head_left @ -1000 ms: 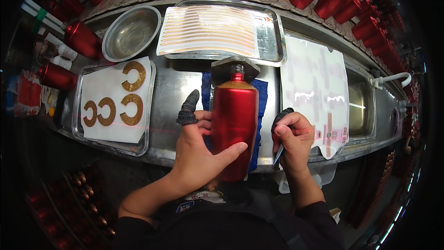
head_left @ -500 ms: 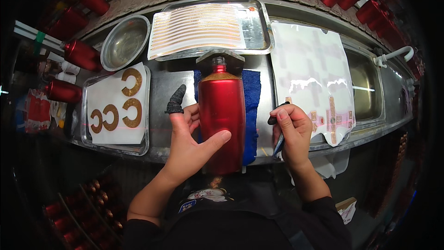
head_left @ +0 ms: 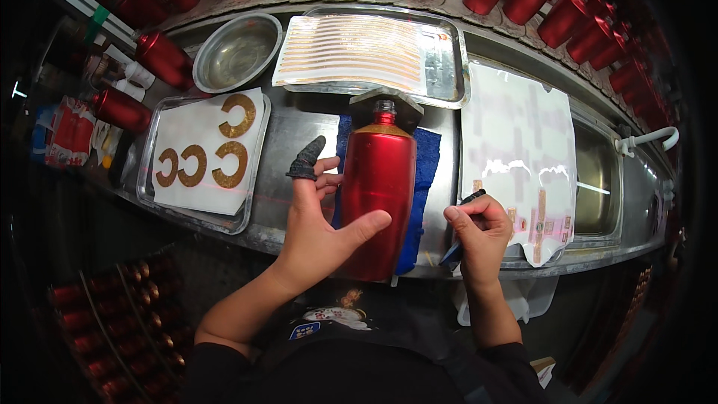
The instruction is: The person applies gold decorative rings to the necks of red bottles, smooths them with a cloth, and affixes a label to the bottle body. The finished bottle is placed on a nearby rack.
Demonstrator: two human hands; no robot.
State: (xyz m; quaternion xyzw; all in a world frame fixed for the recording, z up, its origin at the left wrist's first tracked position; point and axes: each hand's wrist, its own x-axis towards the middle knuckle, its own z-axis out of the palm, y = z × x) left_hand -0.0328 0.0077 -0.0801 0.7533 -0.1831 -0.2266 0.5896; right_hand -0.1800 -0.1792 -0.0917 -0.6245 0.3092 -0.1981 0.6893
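Head view: the left hand [head_left: 318, 228] has fingers spread wide, thumb over the red bottle [head_left: 380, 194], which lies above a blue cloth [head_left: 426, 172]. Right of it, the right hand [head_left: 482, 239] pinches a thin pointed tool [head_left: 450, 253]; keeping the bottle still should help.

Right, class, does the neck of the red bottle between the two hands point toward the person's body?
No, the red bottle has its neck pointing away, toward the metal tray with the gold-striped sheet.
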